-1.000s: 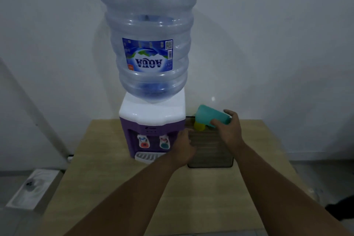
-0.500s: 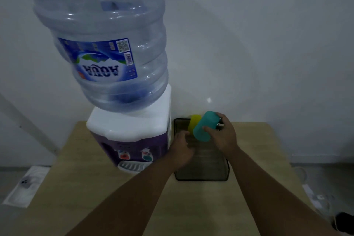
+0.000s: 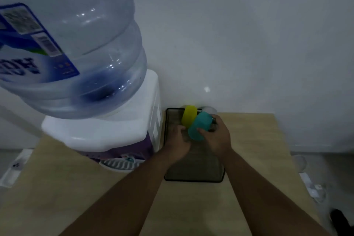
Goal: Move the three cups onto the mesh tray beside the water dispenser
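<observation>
Teal plastic cup (image 3: 200,128) is gripped by right hand (image 3: 216,138) over black mesh tray (image 3: 193,175); yellow plastic cup (image 3: 189,115) is touched by left hand (image 3: 179,142), grip unclear.

The mesh tray (image 3: 193,170) is a dark rectangular wire basket with a black rim, lying flat on the wooden table just right of the water dispenser (image 3: 107,120), its far edge against the wall. Over the tray's far half a teal cup (image 3: 199,127) is tilted on its side, held around its body, its closed base turned toward the near left. Just behind and left of it, a yellow cup (image 3: 189,118) stands at the tray's far end, leaning and touching the teal one. A pale, translucent cup (image 3: 209,110) shows at the far right corner, mostly hidden and blurred.
</observation>
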